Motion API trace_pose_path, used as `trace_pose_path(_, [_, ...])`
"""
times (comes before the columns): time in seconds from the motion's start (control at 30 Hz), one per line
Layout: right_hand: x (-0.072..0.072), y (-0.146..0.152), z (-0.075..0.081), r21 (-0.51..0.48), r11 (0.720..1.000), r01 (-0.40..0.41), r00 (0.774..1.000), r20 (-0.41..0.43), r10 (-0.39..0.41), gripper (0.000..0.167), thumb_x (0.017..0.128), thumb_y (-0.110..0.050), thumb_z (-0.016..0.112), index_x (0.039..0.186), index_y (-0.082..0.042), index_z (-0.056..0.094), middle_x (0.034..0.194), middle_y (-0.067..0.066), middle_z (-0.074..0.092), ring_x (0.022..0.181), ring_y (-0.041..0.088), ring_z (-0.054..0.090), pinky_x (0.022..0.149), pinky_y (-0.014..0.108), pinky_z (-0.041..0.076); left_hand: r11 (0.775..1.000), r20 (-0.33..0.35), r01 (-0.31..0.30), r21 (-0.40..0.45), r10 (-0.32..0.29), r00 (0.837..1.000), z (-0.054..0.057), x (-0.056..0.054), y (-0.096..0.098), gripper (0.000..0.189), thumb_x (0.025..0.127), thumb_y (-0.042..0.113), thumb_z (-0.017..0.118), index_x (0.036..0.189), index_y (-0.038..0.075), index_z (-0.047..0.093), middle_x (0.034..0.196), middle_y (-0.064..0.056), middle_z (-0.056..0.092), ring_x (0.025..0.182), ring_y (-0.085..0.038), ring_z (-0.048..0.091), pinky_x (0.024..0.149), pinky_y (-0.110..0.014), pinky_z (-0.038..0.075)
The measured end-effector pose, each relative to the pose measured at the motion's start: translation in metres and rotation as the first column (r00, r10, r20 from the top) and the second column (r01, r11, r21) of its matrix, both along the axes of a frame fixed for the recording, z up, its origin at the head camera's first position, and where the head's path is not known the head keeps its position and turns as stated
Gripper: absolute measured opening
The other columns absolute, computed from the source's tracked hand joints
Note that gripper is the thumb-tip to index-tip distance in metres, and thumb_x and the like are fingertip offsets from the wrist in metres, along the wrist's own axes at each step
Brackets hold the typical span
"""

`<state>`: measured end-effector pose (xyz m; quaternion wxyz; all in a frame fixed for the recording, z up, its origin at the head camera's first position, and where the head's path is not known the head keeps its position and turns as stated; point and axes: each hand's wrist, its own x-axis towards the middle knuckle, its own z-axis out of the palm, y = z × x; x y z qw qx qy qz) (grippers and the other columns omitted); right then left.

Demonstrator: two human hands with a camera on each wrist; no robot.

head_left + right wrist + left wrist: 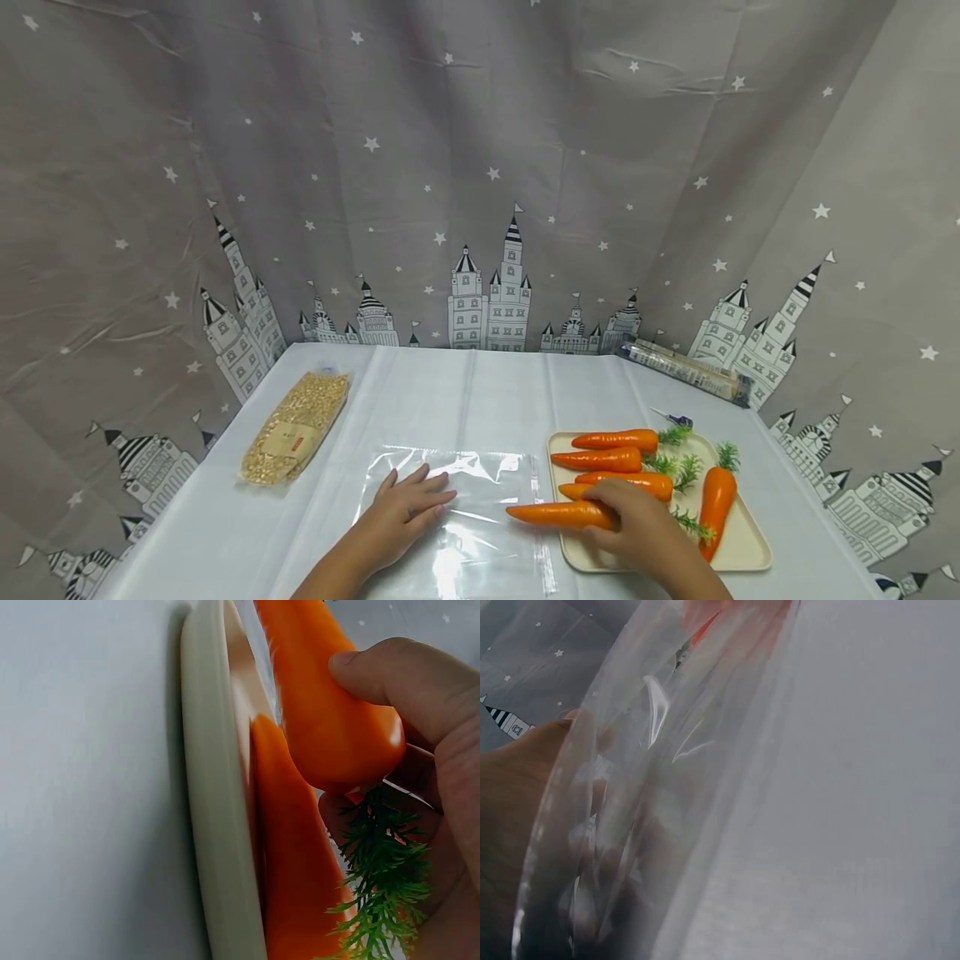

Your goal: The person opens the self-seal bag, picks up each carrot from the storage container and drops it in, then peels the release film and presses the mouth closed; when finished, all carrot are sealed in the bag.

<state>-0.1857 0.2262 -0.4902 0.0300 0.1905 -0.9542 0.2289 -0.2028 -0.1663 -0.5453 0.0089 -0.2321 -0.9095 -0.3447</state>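
The right hand (637, 527) holds a carrot (564, 515) between the tray (750, 552) and the clear bag (480, 554), lower right of centre in the frame.
Its thumb and fingers pinch the thick end; the left hand (408, 504), at lower centre, lies on the bag with fingers spread. The smooth carrot could slip if the thumb slackens on its rounded shoulder, and the thin film could slide or wrinkle if the left hand's pressure shifts. The carrot looks glossy and bright orange, tapering towards its tip, with a feathery green top (382, 859).
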Motion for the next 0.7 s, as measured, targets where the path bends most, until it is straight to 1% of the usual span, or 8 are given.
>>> trace_pose_path(0.2, [-0.005, -0.014, -0.006, -0.037, 0.998, -0.055, 0.998, -0.022, 0.055, 0.038, 0.086, -0.036, 0.086, 0.12, -0.023, 0.076, 0.118, -0.013, 0.071, 0.11, 0.009, 0.066, 0.1, 0.042, 0.057, 1.0, -0.015, 0.011, 0.008, -0.011, 1.0, 0.0, 0.0, 0.001, 0.03, 0.105, 0.037, 0.063, 0.13, 0.027, 0.075, 0.15, -0.002, 0.062, 0.15, -0.043, 0.042, 0.117, -0.081, 0.009])
trace_pose_path(0.27, [-0.007, -0.019, -0.007, -0.048, 0.997, -0.067, 0.998, -0.002, 0.067, 0.039, 0.086, -0.038, 0.086, 0.12, -0.021, 0.076, 0.117, -0.013, 0.071, 0.108, 0.008, 0.065, 0.1, 0.042, 0.057, 1.0, -0.015, 0.013, 0.008, -0.013, 1.0, -0.001, 0.0, 0.0, 0.03, 0.105, 0.037, 0.063, 0.131, 0.027, 0.075, 0.15, -0.002, 0.061, 0.15, -0.043, 0.042, 0.117, -0.081, 0.009])
trace_pose_path(0.43, [-0.011, -0.03, -0.01, -0.071, 0.993, -0.091, 0.993, 0.064, 0.096, 0.039, 0.089, -0.043, 0.083, 0.121, -0.023, 0.075, 0.116, -0.015, 0.07, 0.108, 0.006, 0.064, 0.1, 0.042, 0.057, 1.0, -0.007, 0.011, 0.005, -0.011, 1.0, -0.001, 0.0, -0.001, 0.03, 0.104, 0.036, 0.064, 0.131, 0.027, 0.075, 0.151, -0.001, 0.06, 0.151, -0.041, 0.04, 0.118, -0.08, 0.009])
trace_pose_path(0.57, [-0.012, -0.038, -0.012, -0.099, 0.987, -0.126, 0.988, 0.077, 0.133, 0.039, 0.09, -0.044, 0.081, 0.122, -0.022, 0.075, 0.117, -0.014, 0.071, 0.108, 0.006, 0.065, 0.098, 0.041, 0.057, 1.0, -0.001, 0.011, 0.004, -0.011, 1.0, 0.0, 0.0, -0.001, 0.031, 0.104, 0.036, 0.064, 0.131, 0.026, 0.075, 0.152, -0.001, 0.06, 0.152, -0.041, 0.04, 0.118, -0.08, 0.009])
trace_pose_path(0.7, [-0.012, -0.047, -0.011, -0.105, 0.984, -0.142, 0.984, 0.091, 0.152, 0.038, 0.091, -0.044, 0.08, 0.123, -0.024, 0.074, 0.115, -0.017, 0.07, 0.102, 0.001, 0.063, 0.096, 0.038, 0.057, 1.0, 0.005, 0.014, 0.002, -0.014, 1.0, 0.0, 0.0, -0.001, 0.031, 0.104, 0.037, 0.063, 0.131, 0.026, 0.075, 0.152, -0.002, 0.059, 0.152, -0.041, 0.04, 0.118, -0.08, 0.008])
